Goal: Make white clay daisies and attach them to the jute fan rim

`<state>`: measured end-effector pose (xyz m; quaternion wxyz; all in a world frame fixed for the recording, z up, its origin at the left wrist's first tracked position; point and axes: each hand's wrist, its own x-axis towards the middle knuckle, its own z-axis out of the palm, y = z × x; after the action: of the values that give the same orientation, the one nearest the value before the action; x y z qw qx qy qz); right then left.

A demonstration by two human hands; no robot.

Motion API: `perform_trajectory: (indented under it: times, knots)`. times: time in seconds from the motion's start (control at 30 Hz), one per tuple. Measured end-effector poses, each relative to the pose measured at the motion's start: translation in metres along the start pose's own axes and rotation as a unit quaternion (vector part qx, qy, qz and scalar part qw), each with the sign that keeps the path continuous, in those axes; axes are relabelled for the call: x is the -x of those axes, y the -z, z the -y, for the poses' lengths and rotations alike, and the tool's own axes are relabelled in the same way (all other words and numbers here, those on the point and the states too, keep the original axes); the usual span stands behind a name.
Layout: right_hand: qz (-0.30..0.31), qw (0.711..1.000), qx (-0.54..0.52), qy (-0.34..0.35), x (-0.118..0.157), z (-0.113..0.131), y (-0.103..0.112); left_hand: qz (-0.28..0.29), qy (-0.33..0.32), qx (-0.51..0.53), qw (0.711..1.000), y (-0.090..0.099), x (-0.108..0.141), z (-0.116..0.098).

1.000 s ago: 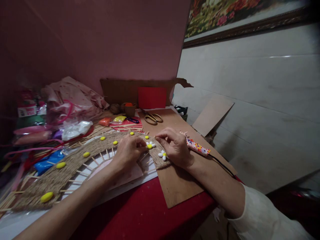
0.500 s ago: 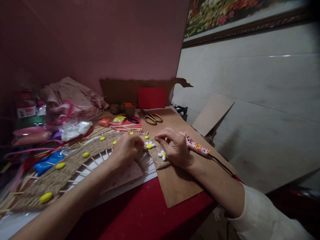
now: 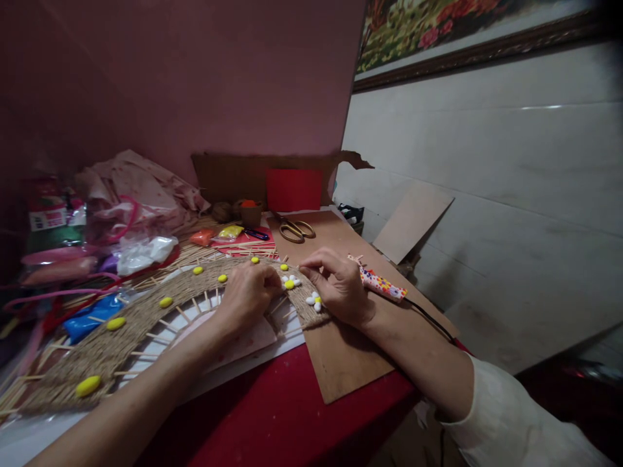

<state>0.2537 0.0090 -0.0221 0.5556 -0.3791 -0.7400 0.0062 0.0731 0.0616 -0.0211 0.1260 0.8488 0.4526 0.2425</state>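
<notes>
So the white-petalled flower [image 3: 290, 283] sits just below mid-frame, where the twine-covered arch [image 3: 141, 318] bends down rightward. Left hand [image 3: 250, 293]'s nearer, curled fingers right by its left petals; right hand [image 3: 339, 287]'s opposite. Can't tell if either's actually pinching anything, tbh.

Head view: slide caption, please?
Left hand and right hand at a twine-covered arch bearing white-petalled flowers and yellow dots.

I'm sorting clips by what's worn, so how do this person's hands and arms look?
Left hand and right hand: ungloved, no ring or watch visible. On the right, a plain whitish sleeve ends around the elbow; the left forearm shows no sleeve.
</notes>
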Motion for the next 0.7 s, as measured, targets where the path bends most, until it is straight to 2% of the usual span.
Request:
perform_trajectory:
  times: [0.2,0.27,0.43,0.53,0.7]
  knots:
    - [0.003,1.0,0.005,-0.001,0.0,0.0,0.0,0.012,0.006,0.027,1.0,0.004,-0.003,0.005]
    - [0.002,1.0,0.006,0.0,0.0,0.0,0.0,-0.002,-0.021,0.023,1.0,0.007,-0.004,0.007]
    - [0.001,1.0,0.007,-0.002,0.0,0.0,0.001,-0.042,-0.154,-0.11,0.981,0.012,0.0,0.006]
    - [0.002,1.0,0.003,-0.001,0.0,0.0,0.001,-0.049,-0.191,-0.18,0.964,0.013,0.004,0.002]
    - [-0.004,1.0,0.004,-0.002,0.0,0.0,0.0,-0.031,-0.221,-0.254,0.941,0.015,0.012,-0.011]
